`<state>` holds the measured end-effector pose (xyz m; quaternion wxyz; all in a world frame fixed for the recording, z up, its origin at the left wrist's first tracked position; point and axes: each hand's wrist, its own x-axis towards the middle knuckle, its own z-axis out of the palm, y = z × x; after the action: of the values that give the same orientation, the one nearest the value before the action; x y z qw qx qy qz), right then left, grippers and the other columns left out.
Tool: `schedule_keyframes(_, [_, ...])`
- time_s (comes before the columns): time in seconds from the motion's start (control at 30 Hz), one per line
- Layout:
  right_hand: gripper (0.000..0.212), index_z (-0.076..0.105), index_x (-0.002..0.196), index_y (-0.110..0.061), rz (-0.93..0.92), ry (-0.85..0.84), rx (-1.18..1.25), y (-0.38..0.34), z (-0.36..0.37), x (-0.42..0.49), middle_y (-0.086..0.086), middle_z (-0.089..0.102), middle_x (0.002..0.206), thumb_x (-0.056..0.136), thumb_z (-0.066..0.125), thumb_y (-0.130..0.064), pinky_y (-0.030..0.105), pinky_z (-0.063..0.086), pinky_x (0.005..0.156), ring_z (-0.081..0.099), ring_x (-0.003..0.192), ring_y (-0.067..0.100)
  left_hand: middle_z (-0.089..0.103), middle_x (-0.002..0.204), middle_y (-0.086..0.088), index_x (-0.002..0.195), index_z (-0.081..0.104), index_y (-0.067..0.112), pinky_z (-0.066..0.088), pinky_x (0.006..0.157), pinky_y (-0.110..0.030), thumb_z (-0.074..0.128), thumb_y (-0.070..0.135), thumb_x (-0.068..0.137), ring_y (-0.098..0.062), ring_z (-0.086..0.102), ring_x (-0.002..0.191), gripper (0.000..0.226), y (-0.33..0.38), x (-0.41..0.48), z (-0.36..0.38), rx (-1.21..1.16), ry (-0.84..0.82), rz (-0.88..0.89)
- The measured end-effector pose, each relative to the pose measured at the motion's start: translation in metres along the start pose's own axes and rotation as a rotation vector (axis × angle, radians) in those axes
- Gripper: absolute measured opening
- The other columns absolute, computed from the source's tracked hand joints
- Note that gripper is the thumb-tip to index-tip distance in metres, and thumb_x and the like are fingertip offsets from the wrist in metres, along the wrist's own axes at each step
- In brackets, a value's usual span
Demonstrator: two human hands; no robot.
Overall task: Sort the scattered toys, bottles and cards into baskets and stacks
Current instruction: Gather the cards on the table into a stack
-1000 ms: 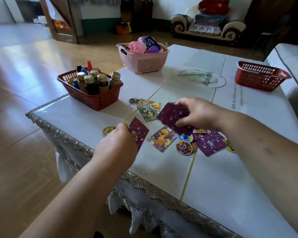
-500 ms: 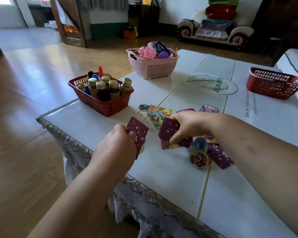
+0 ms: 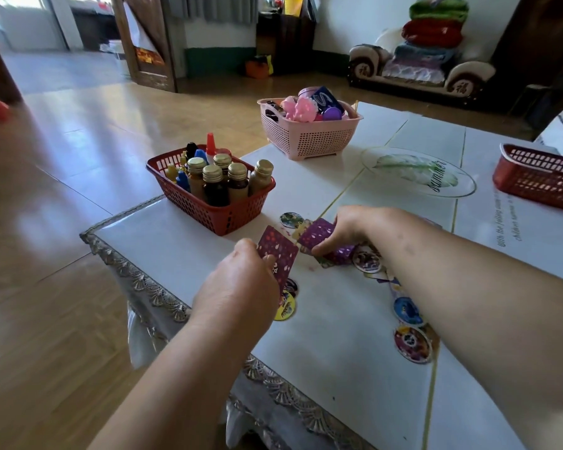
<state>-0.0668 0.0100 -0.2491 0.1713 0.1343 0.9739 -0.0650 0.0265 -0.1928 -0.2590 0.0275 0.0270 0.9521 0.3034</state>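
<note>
Nearest on the counter (image 3: pixel 338 368), at 5 o'clock from the hands, round discs (image 3: pixel 411 344) lie loose and unsorted. The left hand (image 3: pixel 238 287) grips a maroon dotted card (image 3: pixel 278 253) by its lower part. It held the card the same way a second ago and has barely moved.

The right hand (image 3: pixel 350 227) is what changed. It was raised over the spread with a purple card (image 3: pixel 317 233) pinched. It has now dropped in close at 2 o'clock of the left hand, the card still pinched, low over the loose cards (image 3: pixel 340 254). The face-up pony card seen earlier no longer shows. I judge the cards are being gathered into one stack and the two held lots are about to be joined, with the discs still to do.

At 11 o'clock the red basket (image 3: pixel 221 219) holds the bottles (image 3: pixel 212 186) upright. At 12 o'clock the pink basket (image 3: pixel 309 141) holds the toys (image 3: pixel 301 108), so both of those sorts look done.

I cannot tell how many cards each hand holds, or whether the right hand touches the pile. The right forearm covers part of the spread. The second red basket (image 3: pixel 540 186), at 2 o'clock, is cut off by the frame edge and its inside is unseen.
</note>
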Motion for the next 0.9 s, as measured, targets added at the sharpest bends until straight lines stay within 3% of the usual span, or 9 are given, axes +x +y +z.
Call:
schedule_keyframes(0.2, [0.063, 0.058, 0.095, -0.009, -0.094, 0.06, 0.139, 0.002, 0.013, -0.003, 0.006, 0.065, 0.09, 0.061, 0.083, -0.055, 0.028, 0.044, 0.061, 0.062, 0.083, 0.023, 0.06, 0.101, -0.007, 0.099, 0.045, 0.017, 0.048, 0.082, -0.044, 0.036, 0.04, 0.101, -0.036, 0.056, 0.094, 0.024, 0.001, 0.002, 0.0, 0.012, 0.001, -0.014])
schedule_keyframes(0.3, [0.057, 0.054, 0.08, -0.011, -0.056, 0.02, 0.113, 0.001, 0.014, -0.013, 0.002, 0.059, 0.076, 0.064, 0.08, -0.059, 0.028, 0.039, 0.052, 0.055, 0.071, 0.019, 0.06, 0.098, -0.006, 0.098, 0.045, 0.017, 0.048, 0.081, -0.044, 0.036, 0.04, 0.101, -0.035, 0.057, 0.093, 0.025, 0.001, -0.002, 0.0, 0.028, -0.002, -0.006])
schedule_keyframes(0.4, [0.065, 0.056, 0.094, -0.011, -0.084, 0.034, 0.219, 0.005, 0.02, -0.022, 0.003, 0.063, 0.09, 0.058, 0.084, -0.057, 0.03, 0.046, 0.062, 0.058, 0.08, 0.019, 0.059, 0.093, -0.004, 0.097, 0.046, 0.018, 0.049, 0.08, -0.043, 0.037, 0.04, 0.1, -0.033, 0.057, 0.09, 0.023, 0.0, -0.005, 0.002, 0.017, 0.002, 0.005])
schedule_keyframes(0.5, [0.07, 0.044, 0.11, -0.015, -0.158, 0.135, 0.358, 0.009, 0.028, -0.042, 0.004, 0.058, 0.1, 0.063, 0.086, -0.044, 0.036, 0.051, 0.075, 0.058, 0.092, 0.02, 0.053, 0.084, 0.0, 0.092, 0.046, 0.019, 0.045, 0.071, -0.039, 0.041, 0.037, 0.1, -0.031, 0.055, 0.084, 0.02, 0.0, -0.008, 0.003, 0.02, 0.038, 0.045])
schedule_keyframes(0.6, [0.064, 0.042, 0.115, -0.021, -0.218, 0.193, 0.527, 0.023, 0.029, -0.064, 0.004, 0.062, 0.1, 0.069, 0.084, -0.033, 0.036, 0.053, 0.069, 0.063, 0.09, 0.02, 0.057, 0.077, 0.008, 0.087, 0.055, 0.025, 0.047, 0.065, -0.034, 0.053, 0.035, 0.096, -0.022, 0.057, 0.075, 0.014, 0.001, -0.016, 0.0, 0.004, 0.034, 0.123])
schedule_keyframes(0.7, [0.051, 0.048, 0.112, -0.021, -0.251, 0.202, 0.462, 0.048, 0.017, -0.097, 0.004, 0.065, 0.094, 0.072, 0.079, -0.027, 0.041, 0.057, 0.074, 0.066, 0.086, 0.02, 0.065, 0.079, 0.01, 0.088, 0.066, 0.03, 0.049, 0.065, -0.026, 0.068, 0.03, 0.087, -0.014, 0.06, 0.073, 0.002, 0.008, -0.028, 0.0, 0.002, -0.093, 0.263])
schedule_keyframes(0.73, [0.044, 0.051, 0.107, -0.02, -0.272, 0.196, 0.416, 0.056, 0.014, -0.111, 0.004, 0.066, 0.091, 0.073, 0.078, -0.027, 0.041, 0.056, 0.076, 0.066, 0.084, 0.018, 0.066, 0.08, 0.012, 0.091, 0.068, 0.031, 0.048, 0.065, -0.024, 0.071, 0.029, 0.085, -0.012, 0.06, 0.073, 0.007, 0.012, -0.033, 0.003, 0.028, -0.154, 0.324])
schedule_keyframes(0.83, [0.031, 0.06, 0.102, -0.021, -0.345, 0.147, 0.292, 0.068, 0.017, -0.152, -0.008, 0.065, 0.081, 0.079, 0.075, -0.035, 0.018, 0.053, 0.066, 0.062, 0.074, 0.001, 0.063, 0.082, 0.016, 0.098, 0.064, 0.035, 0.039, 0.058, -0.01, 0.073, 0.023, 0.081, -0.006, 0.057, 0.075, 0.022, 0.023, -0.047, 0.015, 0.067, -0.273, 0.5])
schedule_keyframes(0.9, [0.028, 0.059, 0.105, -0.026, -0.361, 0.094, 0.315, 0.068, 0.03, -0.169, -0.013, 0.063, 0.084, 0.084, 0.07, -0.042, 0.013, 0.049, 0.059, 0.062, 0.075, 0.002, 0.058, 0.086, 0.016, 0.099, 0.053, 0.036, 0.036, 0.056, -0.013, 0.067, 0.019, 0.084, -0.006, 0.054, 0.078, 0.027, 0.023, -0.052, 0.023, 0.068, -0.253, 0.521])
